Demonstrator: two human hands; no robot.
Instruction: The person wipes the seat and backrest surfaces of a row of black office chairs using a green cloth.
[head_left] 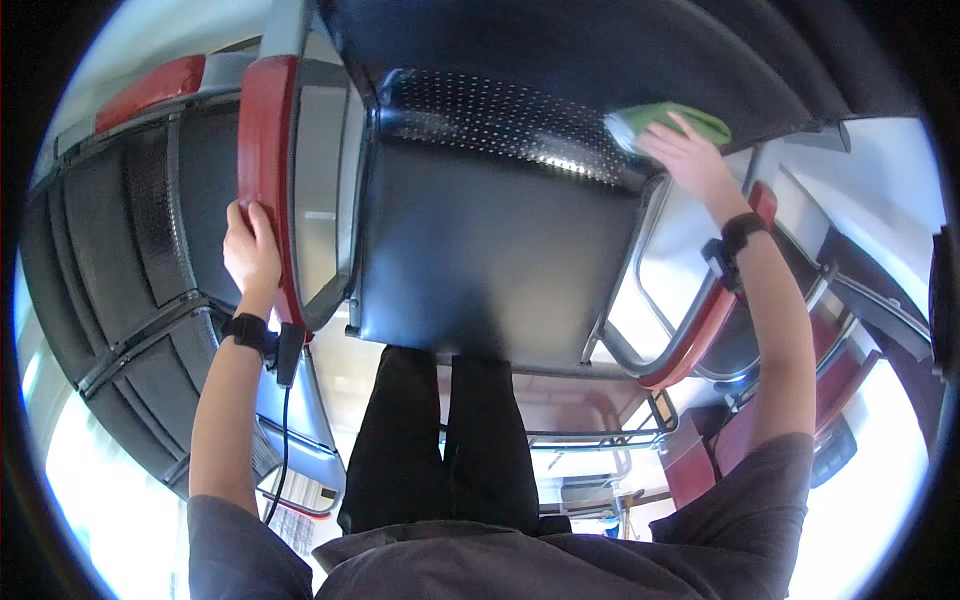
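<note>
A black padded chair with a smooth seat (pixel 490 250) stands right in front of me, its backrest (pixel 620 50) rising behind a shiny perforated strip (pixel 490 115). My left hand (pixel 250 255) is closed on the red-topped armrest (pixel 268 130) at the chair's left side, thumb lying along the pad. At the far right, my right hand (pixel 688 160) presses a folded green cloth (pixel 705 123) with a pale end against the lower right part of the backrest. Some fingers of that hand are hidden against the cloth. Dark straps with small devices circle both my wrists.
The chair's other red armrest (pixel 690 345) curves round on the right. Another black ribbed recliner (pixel 110 270) stands close on the left, with its own red armrest (pixel 155 92). More chair frames crowd the right. A cable (pixel 286 430) hangs from my left wrist.
</note>
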